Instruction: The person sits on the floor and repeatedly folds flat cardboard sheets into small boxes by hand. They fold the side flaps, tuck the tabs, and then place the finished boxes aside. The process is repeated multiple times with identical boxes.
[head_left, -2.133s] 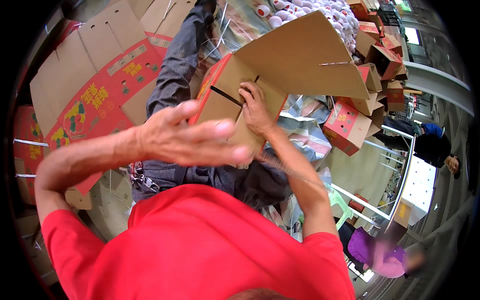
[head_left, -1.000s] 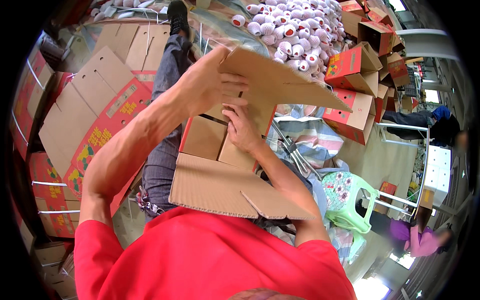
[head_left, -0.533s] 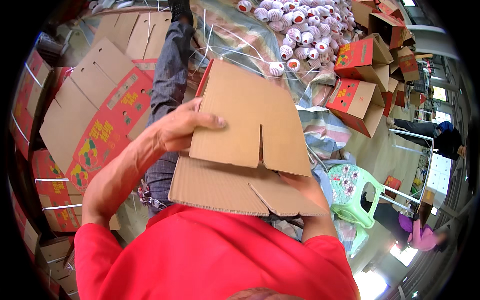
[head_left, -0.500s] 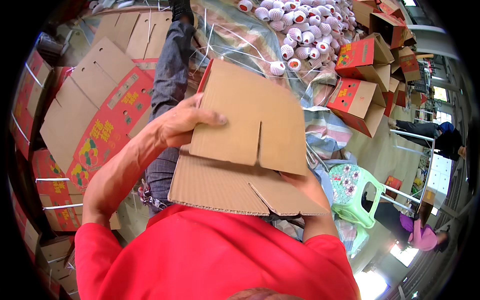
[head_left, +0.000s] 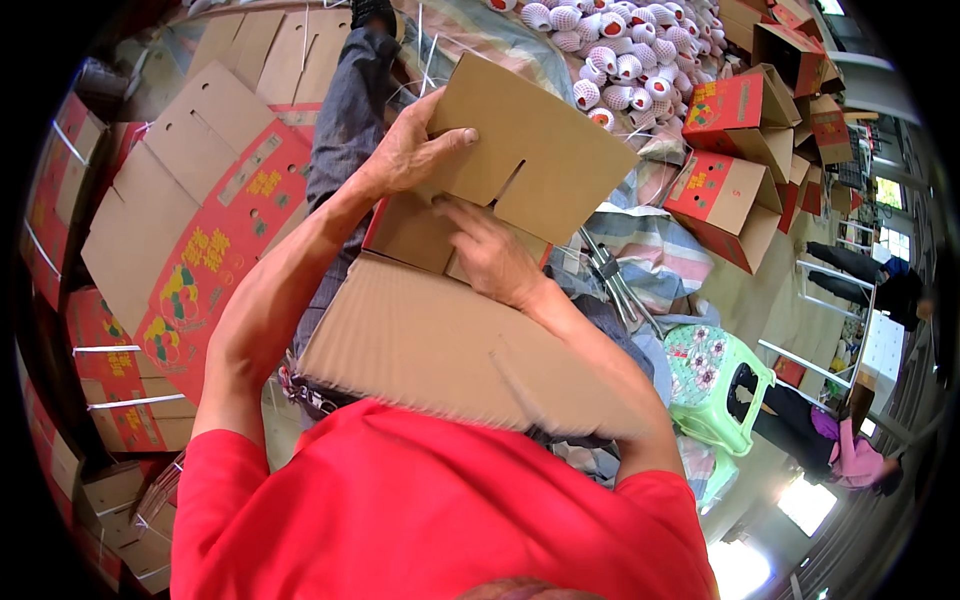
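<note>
A brown cardboard box (head_left: 405, 232) with red outer sides stands between my arms, its top parted. My left hand (head_left: 412, 150) pinches the left edge of the raised far flap (head_left: 540, 150), thumb on the face turned to me and fingers behind. Over the box opening is my right hand (head_left: 495, 255), its fingers loosely bent and pointing left just below that flap; nothing shows in them. The near flap (head_left: 440, 340) folds out toward my red shirt, blurred at its edge, and lies against my right forearm. The box floor is mostly hidden.
Flat red-and-brown cartons (head_left: 200, 220) are stacked at the left. Fruit in white foam nets (head_left: 630, 60) is heaped at the far side, near opened boxes (head_left: 730, 190). A green stool (head_left: 710, 390) stands at right, with two people (head_left: 850, 455) beyond.
The far flap has swung up and away, uncovering the box's inside. My left hand moved farther off with it. My right hand came from beneath the cardboard to over the opening.
</note>
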